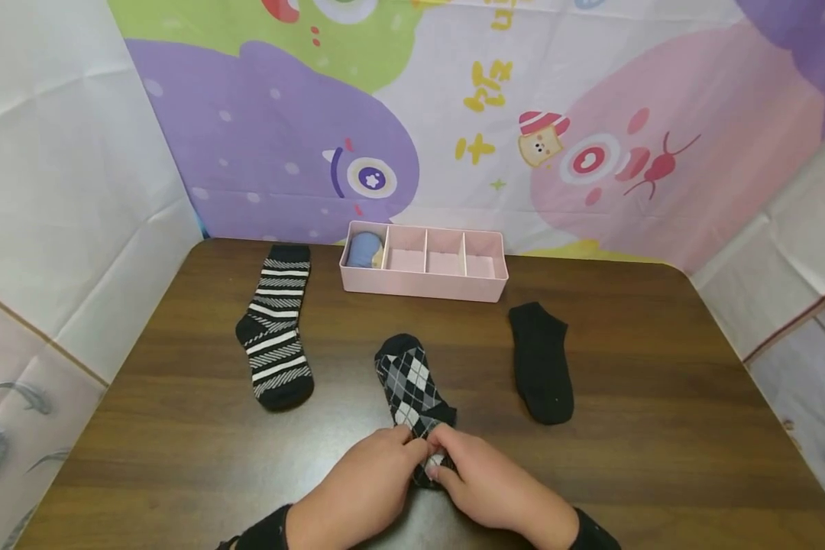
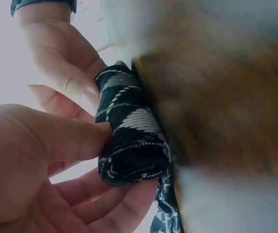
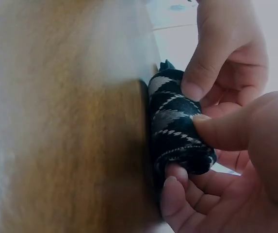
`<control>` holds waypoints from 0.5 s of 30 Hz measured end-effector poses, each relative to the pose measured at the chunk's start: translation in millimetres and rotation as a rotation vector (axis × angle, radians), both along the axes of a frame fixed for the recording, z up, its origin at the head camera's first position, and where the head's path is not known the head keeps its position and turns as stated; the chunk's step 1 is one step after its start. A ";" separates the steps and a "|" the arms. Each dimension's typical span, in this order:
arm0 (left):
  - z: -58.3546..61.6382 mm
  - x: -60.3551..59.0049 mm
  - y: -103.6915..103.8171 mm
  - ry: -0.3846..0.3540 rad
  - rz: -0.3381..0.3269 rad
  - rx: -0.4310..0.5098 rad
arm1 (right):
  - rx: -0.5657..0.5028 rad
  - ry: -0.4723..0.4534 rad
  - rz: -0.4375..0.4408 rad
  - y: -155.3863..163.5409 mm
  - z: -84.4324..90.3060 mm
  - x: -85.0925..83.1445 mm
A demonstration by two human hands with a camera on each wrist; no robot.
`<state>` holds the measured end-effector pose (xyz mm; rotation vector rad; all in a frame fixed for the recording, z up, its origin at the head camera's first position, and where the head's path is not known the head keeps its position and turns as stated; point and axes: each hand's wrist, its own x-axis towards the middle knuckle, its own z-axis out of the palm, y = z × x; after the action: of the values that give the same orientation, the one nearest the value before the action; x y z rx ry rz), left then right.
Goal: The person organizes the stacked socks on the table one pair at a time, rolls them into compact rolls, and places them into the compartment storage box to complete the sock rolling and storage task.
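Note:
An argyle sock (image 1: pixel 412 376) in black, grey and white lies at the front middle of the table, its toe pointing away from me. Its near end is rolled up into a thick bundle. My left hand (image 1: pixel 367 477) pinches the left side of that roll, thumb on top. On the other side my right hand (image 1: pixel 491 481) grips the roll between thumb and fingers. The left wrist view shows the open end of the rolled sock (image 2: pixel 136 119) between the hands. In the right wrist view, fingertips curl under the roll (image 3: pixel 175 116).
A striped black-and-white sock (image 1: pixel 278 328) lies flat at the left. To the right is a plain black sock (image 1: pixel 543 365). At the back stands a pink box (image 1: pixel 422 284) with several compartments; a blue rolled item (image 1: pixel 365 250) sits in its leftmost one. A cartoon-printed cloth (image 1: pixel 447 153) hangs behind the table.

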<state>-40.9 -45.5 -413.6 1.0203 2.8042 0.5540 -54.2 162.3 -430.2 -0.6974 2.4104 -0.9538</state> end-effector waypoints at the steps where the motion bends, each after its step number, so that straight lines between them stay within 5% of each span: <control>1: -0.2 -0.6 -0.4 -0.003 -0.002 0.001 | 0.000 0.020 0.001 -0.2 -0.2 0.3; 9: -4.0 -3.0 -1.8 0.014 -0.003 0.010 | 0.066 0.310 0.064 -4.4 -0.3 4.2; 15: -4.4 -1.8 -2.0 0.013 0.017 0.012 | 0.091 0.327 0.090 -6.2 0.7 3.3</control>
<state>-42.7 -47.5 -418.0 1.0068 2.8266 0.5684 -50.9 156.1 -429.6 -0.9835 2.6552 -0.7355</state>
